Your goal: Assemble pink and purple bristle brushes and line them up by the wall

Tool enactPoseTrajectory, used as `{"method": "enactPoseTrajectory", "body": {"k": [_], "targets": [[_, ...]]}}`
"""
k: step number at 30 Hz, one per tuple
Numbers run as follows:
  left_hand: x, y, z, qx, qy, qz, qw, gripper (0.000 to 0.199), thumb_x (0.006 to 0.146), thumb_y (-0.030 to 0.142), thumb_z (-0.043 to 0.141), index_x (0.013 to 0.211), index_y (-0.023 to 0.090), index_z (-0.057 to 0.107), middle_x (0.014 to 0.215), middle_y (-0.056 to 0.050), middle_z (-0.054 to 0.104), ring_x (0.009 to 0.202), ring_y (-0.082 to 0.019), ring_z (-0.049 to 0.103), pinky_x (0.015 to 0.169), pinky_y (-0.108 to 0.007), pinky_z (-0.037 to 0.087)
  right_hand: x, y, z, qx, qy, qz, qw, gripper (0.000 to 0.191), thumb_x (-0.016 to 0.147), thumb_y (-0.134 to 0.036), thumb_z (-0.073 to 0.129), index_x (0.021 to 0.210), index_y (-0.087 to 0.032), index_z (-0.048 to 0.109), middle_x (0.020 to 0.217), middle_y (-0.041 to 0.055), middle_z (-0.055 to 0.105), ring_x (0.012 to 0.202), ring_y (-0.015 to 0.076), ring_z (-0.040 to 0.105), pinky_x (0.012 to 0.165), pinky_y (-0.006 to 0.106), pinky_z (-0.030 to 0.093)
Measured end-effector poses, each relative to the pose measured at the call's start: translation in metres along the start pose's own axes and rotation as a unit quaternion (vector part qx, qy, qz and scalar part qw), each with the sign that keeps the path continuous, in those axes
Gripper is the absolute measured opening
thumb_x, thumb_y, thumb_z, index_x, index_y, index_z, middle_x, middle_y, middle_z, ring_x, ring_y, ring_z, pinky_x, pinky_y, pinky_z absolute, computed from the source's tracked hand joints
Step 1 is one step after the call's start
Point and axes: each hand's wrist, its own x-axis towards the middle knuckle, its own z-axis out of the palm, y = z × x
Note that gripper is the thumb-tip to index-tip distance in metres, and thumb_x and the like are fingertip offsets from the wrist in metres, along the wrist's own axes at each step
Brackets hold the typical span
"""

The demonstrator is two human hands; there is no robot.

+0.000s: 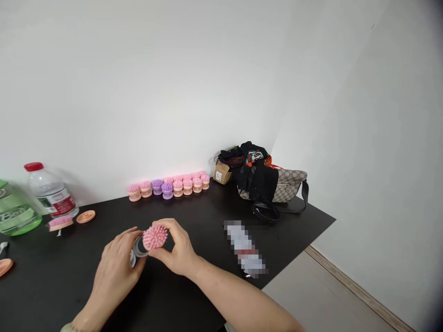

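Note:
Between my two hands, above the black table, is a round pink bristle brush head [155, 237]. The thumb and fingers of my right hand [176, 249] are closed around its edge, bristles facing up and toward me. My left hand [119, 260] grips a clear round cup [139, 247], partly hidden behind its fingers. Cup and brush head are side by side; whether they are joined I cannot tell. Further left lie another pink brush head [61, 223], with a pale stem beneath it, and an orange disc [86, 216].
Several finished-looking pink and purple brushes [167, 190] line the wall. Two bottles, one clear with a red cap [51, 189] and one green [17, 212], stand left. A patterned bag [290, 182], dark clothes [265, 184] and a small box [222, 173] sit right, behind a blurred-out item [244, 249].

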Motion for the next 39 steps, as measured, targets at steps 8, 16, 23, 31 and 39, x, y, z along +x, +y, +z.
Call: {"method": "enactPoseTrajectory", "body": {"k": [8,16,23,31,39], "targets": [[-0.003,0.021,-0.008,-0.282,-0.046,-0.145,0.947,0.039,0.078,0.043,0.067,0.109,0.023,0.053,0.095,-0.004,0.068,0.079,-0.023,0.070,0.068,-0.033,0.059,0.000,-0.007,0.000,-0.019,-0.063,0.013,0.998,0.048,0.079,-0.048,0.075,0.115,-0.023,0.057,0.114,0.0094,0.068,0.110,0.0226,0.064,0.096,0.037,0.052],[-0.002,0.019,-0.005,-0.334,-0.046,-0.183,0.923,0.042,0.070,0.045,0.075,0.101,0.022,0.059,0.093,-0.005,0.068,0.084,-0.025,0.069,0.072,-0.035,0.060,-0.001,-0.006,-0.001,-0.054,-0.081,-0.006,0.995,0.046,0.079,-0.041,0.075,0.114,-0.021,0.054,0.111,0.0096,0.067,0.105,0.0225,0.064,0.092,0.037,0.053],[-0.002,0.020,-0.011,-0.311,-0.054,-0.238,0.919,0.046,0.064,0.045,0.077,0.101,0.023,0.060,0.095,-0.004,0.072,0.086,-0.028,0.070,0.076,-0.039,0.058,0.000,-0.013,-0.002,-0.057,-0.090,0.011,0.994,0.043,0.078,-0.030,0.073,0.115,-0.025,0.053,0.112,0.0073,0.067,0.105,0.0226,0.064,0.092,0.037,0.053],[0.004,0.018,-0.029,-0.494,-0.176,-0.268,0.808,0.049,0.059,0.048,0.086,0.097,0.021,0.072,0.093,-0.007,0.074,0.091,-0.029,0.068,0.081,-0.039,0.055,0.008,-0.016,-0.016,-0.011,-0.152,-0.002,0.988,0.053,0.068,-0.020,0.079,0.115,-0.024,0.057,0.112,0.0055,0.069,0.106,0.0218,0.064,0.094,0.037,0.053],[-0.001,0.022,-0.023,-0.585,-0.209,-0.306,0.722,0.062,0.055,0.066,0.081,0.095,0.020,0.075,0.092,-0.011,0.073,0.090,-0.031,0.067,0.082,-0.043,0.054,0.012,-0.017,-0.024,0.001,-0.222,0.036,0.974,0.048,0.067,-0.023,0.082,0.110,-0.026,0.059,0.110,0.0016,0.069,0.103,0.0193,0.066,0.091,0.033,0.053]]}}
